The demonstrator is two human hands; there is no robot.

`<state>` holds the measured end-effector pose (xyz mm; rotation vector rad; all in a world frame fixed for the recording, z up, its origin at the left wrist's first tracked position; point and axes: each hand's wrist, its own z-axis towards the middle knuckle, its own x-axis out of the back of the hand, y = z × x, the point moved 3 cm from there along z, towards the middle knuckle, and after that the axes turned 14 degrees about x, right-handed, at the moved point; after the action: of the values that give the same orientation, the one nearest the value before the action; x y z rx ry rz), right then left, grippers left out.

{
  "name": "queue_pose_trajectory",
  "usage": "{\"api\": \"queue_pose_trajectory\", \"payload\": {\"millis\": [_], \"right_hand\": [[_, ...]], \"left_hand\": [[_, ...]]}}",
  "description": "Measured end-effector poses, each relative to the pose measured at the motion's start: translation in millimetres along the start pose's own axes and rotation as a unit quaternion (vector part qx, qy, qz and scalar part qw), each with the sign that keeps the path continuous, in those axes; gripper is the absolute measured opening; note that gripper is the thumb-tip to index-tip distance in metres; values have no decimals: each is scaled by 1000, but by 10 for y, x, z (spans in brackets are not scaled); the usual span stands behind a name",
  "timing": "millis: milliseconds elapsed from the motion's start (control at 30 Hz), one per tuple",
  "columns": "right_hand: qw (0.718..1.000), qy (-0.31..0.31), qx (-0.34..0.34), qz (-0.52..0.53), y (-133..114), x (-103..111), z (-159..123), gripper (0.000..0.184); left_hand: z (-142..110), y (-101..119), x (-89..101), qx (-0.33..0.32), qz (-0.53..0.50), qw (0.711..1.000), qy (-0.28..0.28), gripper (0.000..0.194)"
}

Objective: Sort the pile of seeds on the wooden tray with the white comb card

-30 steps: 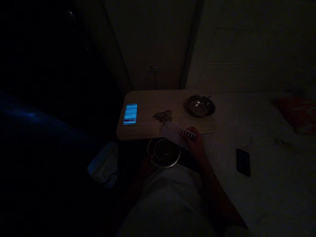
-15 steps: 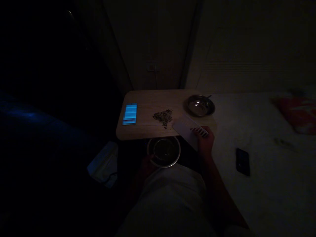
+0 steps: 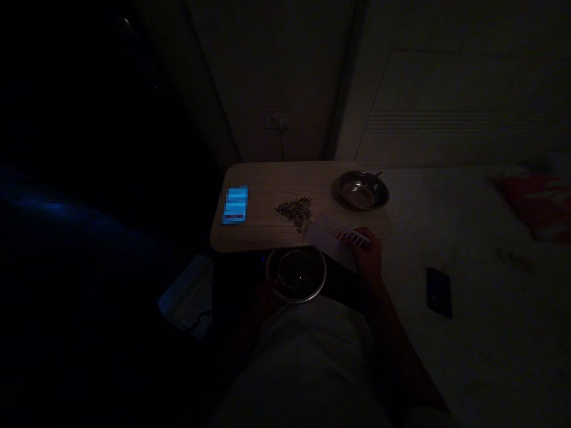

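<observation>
The room is very dark. My right hand is closed on a flat white ribbed scraper whose edge rests on the small wooden table, just right of a pile of small dark grains. My left hand, barely visible, holds a steel bowl under the table's near edge, just below the pile.
A lit phone lies on the table's left part and a second steel bowl stands at its right end. A dark phone lies on the bed to the right. A pale object lies on the floor to the left.
My right hand swung the scraper out to the right, then brought it back left against the pile. The bowl under the table edge has stayed put.
</observation>
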<state>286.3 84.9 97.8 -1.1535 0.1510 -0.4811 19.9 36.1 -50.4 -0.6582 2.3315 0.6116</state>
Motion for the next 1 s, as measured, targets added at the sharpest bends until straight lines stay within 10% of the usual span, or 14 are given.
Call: {"api": "queue_pose_trajectory", "payload": {"millis": [800,1000], "right_hand": [[999,31,-22,-7,86,-40,-51,27],[997,79,-17,-11,127,16,-38,27]], "left_hand": [[-38,-5,42,5,-1,1000,2,18],[-196,-17,-8,-81,11,997,8,27]]}}
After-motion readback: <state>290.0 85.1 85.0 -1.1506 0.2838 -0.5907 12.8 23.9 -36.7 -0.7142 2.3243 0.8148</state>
